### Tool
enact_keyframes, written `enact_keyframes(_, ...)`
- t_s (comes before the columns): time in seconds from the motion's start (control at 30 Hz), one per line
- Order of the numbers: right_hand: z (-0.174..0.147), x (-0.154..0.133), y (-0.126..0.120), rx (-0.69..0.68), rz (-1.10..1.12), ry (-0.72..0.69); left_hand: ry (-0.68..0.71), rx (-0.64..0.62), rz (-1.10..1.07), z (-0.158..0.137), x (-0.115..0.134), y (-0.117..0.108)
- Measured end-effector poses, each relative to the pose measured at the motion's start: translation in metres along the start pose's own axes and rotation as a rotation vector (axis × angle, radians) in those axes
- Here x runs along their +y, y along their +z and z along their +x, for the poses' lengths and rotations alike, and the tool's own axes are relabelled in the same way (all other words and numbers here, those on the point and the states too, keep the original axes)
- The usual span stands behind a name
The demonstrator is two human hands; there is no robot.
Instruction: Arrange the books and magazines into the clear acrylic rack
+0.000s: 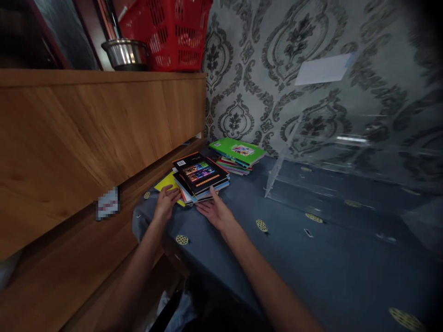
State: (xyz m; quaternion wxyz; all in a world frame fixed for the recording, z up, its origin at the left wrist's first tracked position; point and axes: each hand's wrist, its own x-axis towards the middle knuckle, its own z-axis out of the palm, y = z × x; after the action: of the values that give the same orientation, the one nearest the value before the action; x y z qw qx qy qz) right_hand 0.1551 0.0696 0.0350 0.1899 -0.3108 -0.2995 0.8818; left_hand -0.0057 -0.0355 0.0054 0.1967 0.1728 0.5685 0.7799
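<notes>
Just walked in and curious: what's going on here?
A person is handling a pile of books topped by a black book. The left hand is at the yellow book, the right hand at the pile's near side. Behind is another pile, a green book on top. A clear box stands to the right.

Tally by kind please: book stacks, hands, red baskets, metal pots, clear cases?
Book stacks: 2, black-topped stack and green-topped stack
Hands: 2, left hand and right hand
Red basket: 1
Metal pot: 1
Clear case: 1
Total: 7
</notes>
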Motion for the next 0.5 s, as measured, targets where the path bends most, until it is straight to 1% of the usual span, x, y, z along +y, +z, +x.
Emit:
enact_keyframes(0.1,0.001,0.009,0.001,-0.025,0.089,-0.089,0.021,0.005,0.069,-0.008,-0.002,-0.011)
enact_keyframes(0.2,0.003,0.015,-0.001,-0.047,0.136,-0.146,0.05,0.079,0.178,-0.015,-0.004,-0.027)
enact_keyframes(0.3,0.007,0.016,-0.005,-0.063,0.139,-0.195,0.02,0.116,0.195,-0.017,-0.004,-0.039)
enact_keyframes(0.4,0.01,0.017,-0.008,-0.096,0.154,-0.229,-0.05,0.093,0.171,-0.014,0.0,-0.04)
enact_keyframes(0.5,0.01,0.019,-0.008,-0.111,0.196,-0.224,-0.14,0.042,0.158,-0.003,0.005,-0.033)
